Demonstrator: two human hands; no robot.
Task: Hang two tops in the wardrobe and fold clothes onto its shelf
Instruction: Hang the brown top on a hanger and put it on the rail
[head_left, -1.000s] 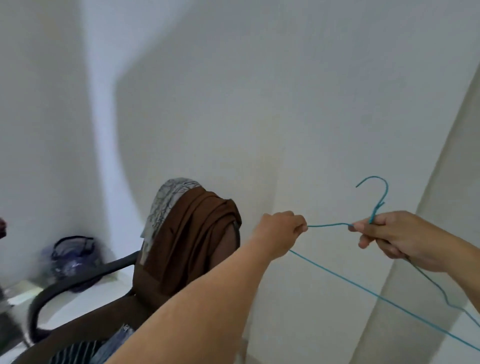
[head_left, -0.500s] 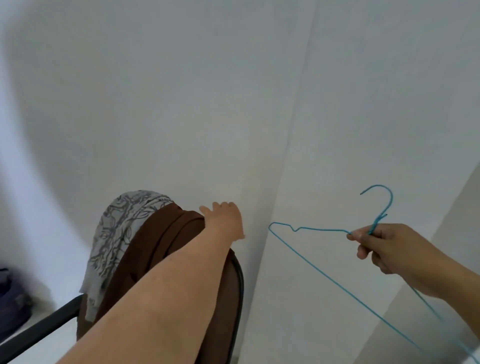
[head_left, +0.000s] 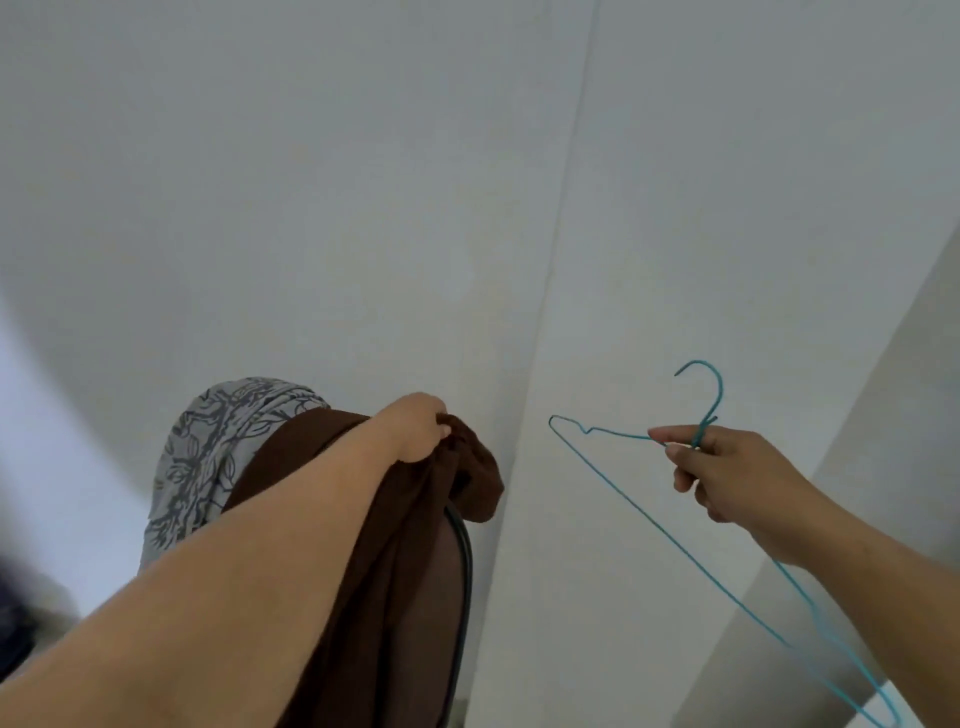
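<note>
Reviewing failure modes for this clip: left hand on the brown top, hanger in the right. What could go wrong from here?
1. The left hand grips the brown top only at one bunched edge; pulling may drag the patterned grey garment off the chair back beside it.
2. The right hand pinches the blue wire hanger just below its hook, so its long free end may swing or snag on the cloth.

No readable text, labels, brands, numbers or signs anywhere in the head view.
</note>
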